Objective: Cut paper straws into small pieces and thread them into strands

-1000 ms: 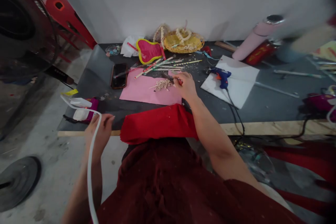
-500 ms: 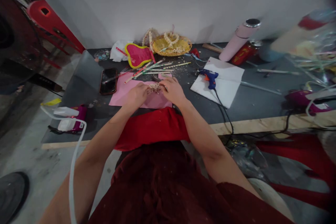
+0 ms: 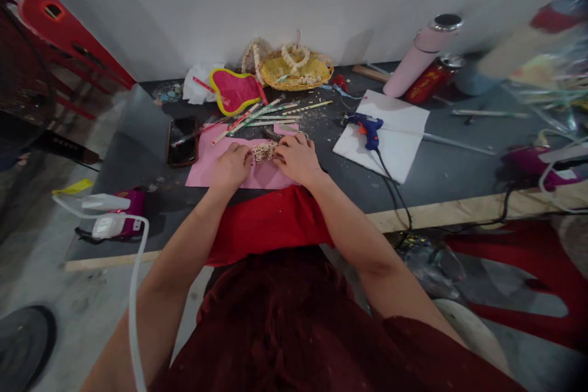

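Note:
A small heap of cream-coloured cut pieces (image 3: 263,152) lies on a sheet of pink paper (image 3: 202,168) in front of me. My left hand (image 3: 233,165) closes on the heap's left side with curled fingers. From the right, my right hand (image 3: 296,156) cups the other end, its fingers bent and its thumb inward. The fingertips touch the pieces, and part of the heap is hidden behind them. Just beyond the hands lie several printed paper straws (image 3: 257,117) and a tool with dark curved handles (image 3: 272,133), partly covered.
A phone (image 3: 182,142) and a purple power strip (image 3: 126,214) are on the left. Farther back stand a pink-and-yellow tray (image 3: 235,92) and a woven basket (image 3: 275,76). To the right, a blue glue gun (image 3: 367,128) rests on white board (image 3: 397,153), near a pink flask (image 3: 416,61) and red can (image 3: 429,82).
The camera view has shifted slightly. Both hands stay at the cream pieces, with the left hand a little farther from the right and more of the heap showing.

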Available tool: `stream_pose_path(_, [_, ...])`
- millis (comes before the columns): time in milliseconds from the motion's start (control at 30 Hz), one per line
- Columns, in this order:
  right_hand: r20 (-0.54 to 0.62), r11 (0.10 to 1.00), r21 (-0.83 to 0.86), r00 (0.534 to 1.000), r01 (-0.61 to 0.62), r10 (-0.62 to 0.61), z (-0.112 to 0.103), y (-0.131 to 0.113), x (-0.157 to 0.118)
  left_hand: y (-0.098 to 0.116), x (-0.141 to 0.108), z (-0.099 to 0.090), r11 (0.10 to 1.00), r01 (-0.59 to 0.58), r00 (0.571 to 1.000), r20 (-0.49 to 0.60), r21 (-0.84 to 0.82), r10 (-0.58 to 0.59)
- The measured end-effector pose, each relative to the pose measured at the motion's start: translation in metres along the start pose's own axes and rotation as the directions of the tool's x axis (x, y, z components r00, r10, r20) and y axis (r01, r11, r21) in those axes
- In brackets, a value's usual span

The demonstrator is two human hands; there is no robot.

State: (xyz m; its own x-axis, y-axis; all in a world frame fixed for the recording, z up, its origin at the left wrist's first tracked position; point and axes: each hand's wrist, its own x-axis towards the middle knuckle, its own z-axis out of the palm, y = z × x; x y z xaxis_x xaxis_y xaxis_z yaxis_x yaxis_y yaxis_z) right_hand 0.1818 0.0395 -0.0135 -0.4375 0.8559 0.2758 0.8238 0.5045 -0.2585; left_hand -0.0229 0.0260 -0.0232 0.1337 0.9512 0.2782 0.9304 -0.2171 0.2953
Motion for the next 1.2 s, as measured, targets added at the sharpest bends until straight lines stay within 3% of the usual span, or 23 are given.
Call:
stream_pose_path(200, [-0.014,1.0,-0.009,1.0,0.021,-0.021,0.002,-0.004,0.0,0.002,-0.002,0.0,1.0,0.008,1.0,0.017,0.027,-0.009])
stream_pose_path(400, [-0.101,0.981,0.193,0.994,-0.024,0.044,-0.008,-0.001,0.003,-0.003,-0.001,-0.001,0.997,-0.067,0.991,-0.114,-0.029,0.064])
stream_pose_path(600, [-0.164,0.883,0.469,0.985,0.024,0.06,-0.002,-0.002,0.006,0.008,-0.003,-0.01,0.97,-0.075,0.992,-0.117,-0.229,0.049])
stream_pose_path(867, [-0.167,0.72,0.693,0.981,0.044,0.101,0.006,-0.012,0.005,0.011,-0.008,-0.014,0.946,-0.213,0.973,-0.138,-0.246,0.183])
stream_pose_path(1000, [-0.184,0.66,0.749,0.973,0.048,0.138,0.005,-0.015,0.005,0.011,-0.009,-0.013,0.919,-0.252,0.965,-0.145,-0.304,0.217])
stream_pose_path(1200, [-0.222,0.583,0.803,0.97,0.122,0.102,0.005,-0.017,0.004,0.011,-0.009,-0.011,0.876,-0.302,0.949,-0.208,-0.376,0.238])
